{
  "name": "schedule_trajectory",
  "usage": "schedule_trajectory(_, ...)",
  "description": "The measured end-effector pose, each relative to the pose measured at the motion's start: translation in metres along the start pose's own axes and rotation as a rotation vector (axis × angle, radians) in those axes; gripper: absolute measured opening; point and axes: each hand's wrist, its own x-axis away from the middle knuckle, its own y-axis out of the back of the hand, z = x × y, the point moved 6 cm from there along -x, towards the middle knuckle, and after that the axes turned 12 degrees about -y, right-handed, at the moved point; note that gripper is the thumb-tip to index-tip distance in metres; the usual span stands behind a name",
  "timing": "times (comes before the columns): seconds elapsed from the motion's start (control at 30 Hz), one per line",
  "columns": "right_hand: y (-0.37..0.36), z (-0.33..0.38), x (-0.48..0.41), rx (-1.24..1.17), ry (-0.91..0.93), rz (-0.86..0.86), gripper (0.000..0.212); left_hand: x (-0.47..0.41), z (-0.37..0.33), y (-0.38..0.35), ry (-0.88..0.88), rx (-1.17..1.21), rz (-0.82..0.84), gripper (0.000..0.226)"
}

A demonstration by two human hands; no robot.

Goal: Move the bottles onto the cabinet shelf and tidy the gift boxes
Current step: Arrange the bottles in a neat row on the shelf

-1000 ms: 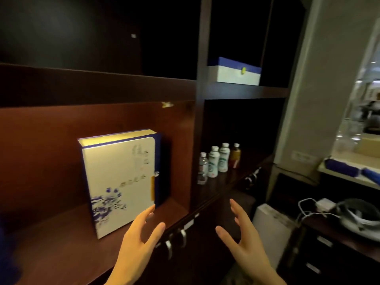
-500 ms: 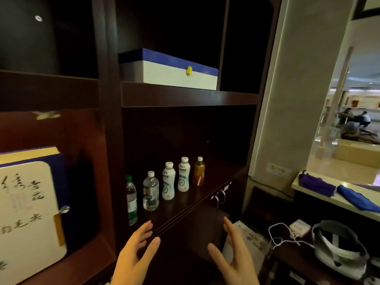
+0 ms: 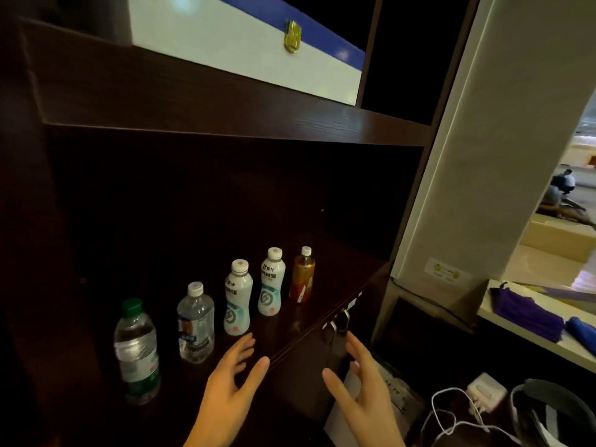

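5 plastic bottles (image 3: 237, 297) standing upright in a diagonal row along the dark wood-grain shelf (image 3: 325, 304), toward its front edge: 2 clear, 2 white and waisted, 1 amber. Above, smooth white-and-blue gift box (image 3: 245, 43) with brass clasp. Left hand (image 3: 225, 390) and right hand (image 3: 362, 387) open, fingers spread, empty, at shelf's front edge.

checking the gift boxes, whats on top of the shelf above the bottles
One white gift box with a blue lid and gold clasp sits on that upper shelf. Its top and left end are cut off, so anything there is unseen.
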Motion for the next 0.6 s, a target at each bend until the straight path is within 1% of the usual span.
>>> schedule_trajectory(0.1,0.0,-0.003,-0.038,0.018,0.01,0.005,0.079,-0.033,0.016,-0.015,0.007,-0.008,0.0,0.065)
schedule_trajectory(0.2,-0.002,-0.012,-0.074,0.023,0.01,0.003,0.074,-0.062,0.034,-0.031,0.019,-0.008,0.001,0.055)
schedule_trajectory(0.3,-0.005,-0.025,-0.114,0.044,0.007,0.02,0.074,-0.089,0.054,-0.047,0.033,-0.032,-0.002,0.054)
schedule_trajectory(0.37,-0.007,-0.037,-0.144,0.053,0.009,0.053,0.075,-0.106,0.069,-0.059,0.039,-0.08,-0.01,0.057)
schedule_trajectory(0.43,-0.012,-0.051,-0.176,0.053,0.009,0.09,0.077,-0.121,0.086,-0.069,0.068,-0.126,-0.039,0.068)
schedule_trajectory(0.6,-0.028,-0.091,-0.255,0.096,0.036,0.205,0.085,-0.151,0.12,-0.09,0.106,-0.249,-0.174,0.078)
